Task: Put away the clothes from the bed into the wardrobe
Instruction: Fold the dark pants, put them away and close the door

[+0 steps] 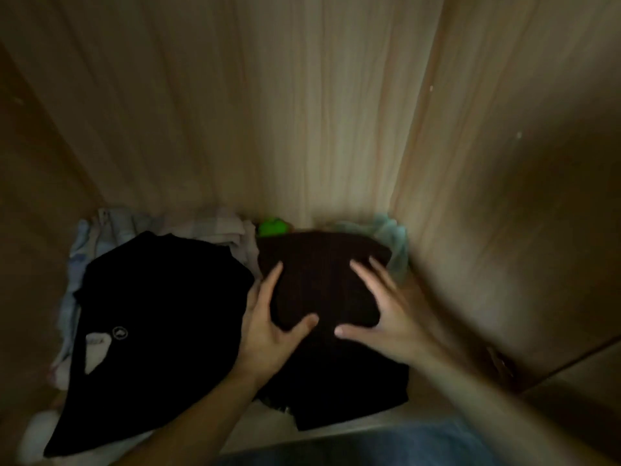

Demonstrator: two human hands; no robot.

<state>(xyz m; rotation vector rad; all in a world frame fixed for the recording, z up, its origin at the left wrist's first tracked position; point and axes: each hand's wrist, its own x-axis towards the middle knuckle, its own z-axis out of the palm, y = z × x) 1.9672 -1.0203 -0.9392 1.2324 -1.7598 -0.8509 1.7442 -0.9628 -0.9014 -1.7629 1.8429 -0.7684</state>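
Observation:
Inside the wooden wardrobe [302, 112] a folded dark brown knitted garment [322, 284] lies on a stack at the right of the compartment. My left hand [272, 327] rests flat on its left side, fingers straight and thumb spread. My right hand [383, 311] presses flat on its right side, fingers spread. A black garment [151, 324] with a small round white logo lies to the left, draped over lighter clothes.
Pale folded clothes [111, 230] are piled at the back left. A bright green item [274, 227] and a light teal cloth [393, 233] show behind the brown garment. The wardrobe's right wall [504, 213] stands close to my right hand. Blue fabric [420, 445] fills the bottom edge.

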